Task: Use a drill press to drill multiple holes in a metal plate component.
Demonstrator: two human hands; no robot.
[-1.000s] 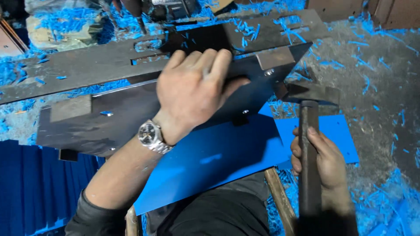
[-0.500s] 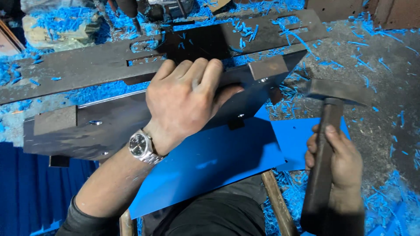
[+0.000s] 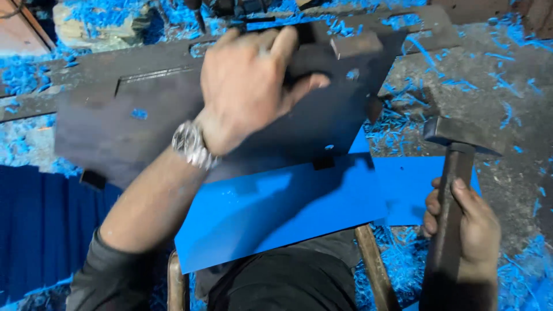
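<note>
My left hand (image 3: pixel 250 80), with a metal wristwatch (image 3: pixel 191 144) on its wrist, grips the far edge of a dark steel plate (image 3: pixel 115 135) and holds it tilted above a bright blue sheet (image 3: pixel 276 207). My right hand (image 3: pixel 464 230) is wrapped around the wooden handle of a hammer (image 3: pixel 461 141), whose dark steel head points up and sits to the right of the plate. The blue sheet lies flat under the plate, over my lap.
A second long grey steel plate (image 3: pixel 75 72) with a slot lies behind the held one. Blue shavings (image 3: pixel 34 75) litter the grey floor all around. A stack of dark blue sheets (image 3: pixel 40 230) sits at lower left. A wooden stool leg (image 3: pixel 377 270) shows below.
The steel plate has shifted in view and now lies tilted further up under my left hand. The hammer has come lower on the right side, its head down level with the plate's near edge.
</note>
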